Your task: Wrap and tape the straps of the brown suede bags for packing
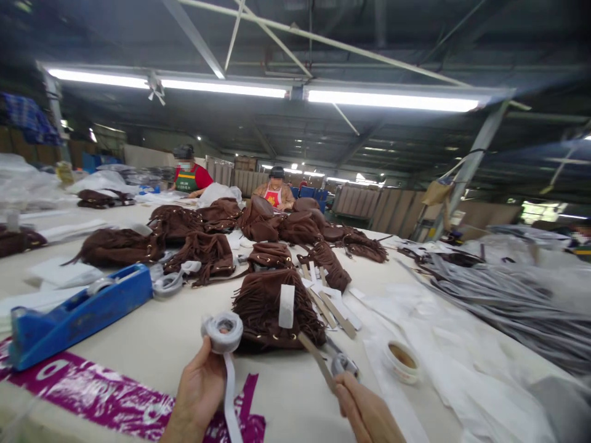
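My left hand point(202, 383) is closed around a roll of whitish tape point(223, 332). A loose white end of the tape hangs down from the roll. Between the fingers of my right hand point(362, 403) is a flat grey-brown strip point(317, 362), slanting up to the left. Just beyond both hands lies a dark brown fringed bag point(265, 304) with gold eyelets. On its front is a white rectangular piece point(287, 306). A small grey metallic object point(344, 364), partly hidden, rests beside the strip; its kind is unclear.
A blue tape dispenser point(87, 314) stands at the left above purple printed plastic point(106, 394). More brown bags point(203, 255) are piled across the table. Loose strips point(337, 314), a tape roll point(401, 362) and long grey strips point(503, 301) lie rightward. Two people point(189, 175) work at the far side.
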